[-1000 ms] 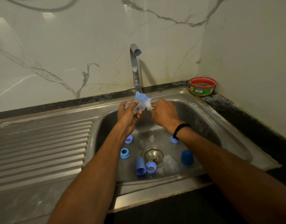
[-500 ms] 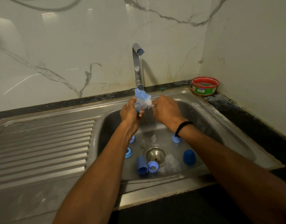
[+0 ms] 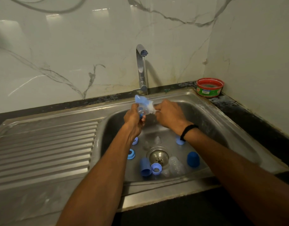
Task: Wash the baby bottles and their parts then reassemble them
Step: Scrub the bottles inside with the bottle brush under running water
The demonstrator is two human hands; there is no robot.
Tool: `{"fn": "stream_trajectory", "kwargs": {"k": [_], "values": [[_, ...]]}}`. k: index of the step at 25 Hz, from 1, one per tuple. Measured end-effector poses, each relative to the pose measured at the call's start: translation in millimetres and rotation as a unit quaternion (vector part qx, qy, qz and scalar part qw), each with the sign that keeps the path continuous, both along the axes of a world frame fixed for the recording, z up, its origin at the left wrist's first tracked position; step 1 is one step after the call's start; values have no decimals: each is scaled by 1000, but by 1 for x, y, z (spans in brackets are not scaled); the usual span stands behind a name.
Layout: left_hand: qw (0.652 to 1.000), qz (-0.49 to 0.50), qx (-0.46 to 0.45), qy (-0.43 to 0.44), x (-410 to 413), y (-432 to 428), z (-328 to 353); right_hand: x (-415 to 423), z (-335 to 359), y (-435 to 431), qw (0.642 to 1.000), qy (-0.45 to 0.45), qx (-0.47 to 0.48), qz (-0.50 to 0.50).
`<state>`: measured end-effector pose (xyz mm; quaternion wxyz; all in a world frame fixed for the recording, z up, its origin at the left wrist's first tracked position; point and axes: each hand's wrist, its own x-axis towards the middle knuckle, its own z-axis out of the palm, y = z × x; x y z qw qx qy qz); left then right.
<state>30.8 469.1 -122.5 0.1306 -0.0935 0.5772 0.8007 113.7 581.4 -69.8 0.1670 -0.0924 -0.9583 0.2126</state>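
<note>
Both hands are up over the sink [image 3: 205, 101] basin, centre of frame, just below the faucet [image 3: 141, 67]. We see a thin stream of water [image 3: 147, 82] coming down onto them.

The left hand [image 3: 134, 119] has its fingers [image 3: 143, 119] wrapped round a small clear bottle [image 3: 140, 111], which is tilted. The right hand [image 3: 169, 115] has its fingers clenched on the near end of a brush [image 3: 144, 103], with the handle hidden in the fist. The brush's white bristles and blue tip sit at or inside the bottle; we cannot tell how deep. There is a black wristband [image 3: 187, 131] on the right wrist.

On the basin floor, lower centre around the drain [image 3: 158, 156]:
- A dark blue cap [image 3: 193, 159] stands upright on the right.
- A blue cap [image 3: 145, 167] lies on its side, touching a light blue ring [image 3: 156, 168].
- A second clear bottle [image 3: 176, 165] lies just right of that ring.
- A blue ring [image 3: 131, 154] is on the left, beside the left forearm.
- Another light blue ring [image 3: 179, 141] sits under the right wrist.
- Two clear nipples [image 3: 157, 140] are above the drain.

The ribbed drainboard [image 3: 42, 144] fills the left of frame. A red and green tub [image 3: 209, 87] sits on the dark bench [image 3: 254, 121] at upper right.
</note>
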Motion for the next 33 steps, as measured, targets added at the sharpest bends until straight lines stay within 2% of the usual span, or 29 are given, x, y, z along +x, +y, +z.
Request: {"fn": "stream_trajectory", "kwargs": {"k": [2, 6, 9, 13, 15, 19, 22, 25, 30, 33], "values": [[999, 47, 15, -13, -13, -15, -3, 7, 7, 1, 1000, 12, 13, 20], [995, 72, 59, -24, -22, -31, -3, 9, 21, 31, 997, 43, 12, -57], [993, 38, 105, -26, -15, -23, -1, 10, 13, 25, 999, 28, -18, -37], [987, -74, 143, -19, -4, -5, 8, 8, -3, 0, 999, 38, -28, 11], [985, -90, 146, -15, 1, 4, 9, 6, -10, -3, 999, 35, -17, 6], [994, -19, 111, -3, -2, 11, 12, 4, -15, -22, 997, 51, -41, 31], [994, -18, 104, -9, 5, 16, 15, 1, -16, -20, 998, 67, -3, -5], [996, -13, 93, -12, 5, 13, 17, 4, -15, -26, 996, 60, 57, 11], [995, -50, 89, -8, 9, 15, 16, -2, -17, -21, 995, 92, 16, -26], [993, -51, 107, -22, 11, 11, 16, -4, -21, -23, 998, 62, 12, -8]]}}
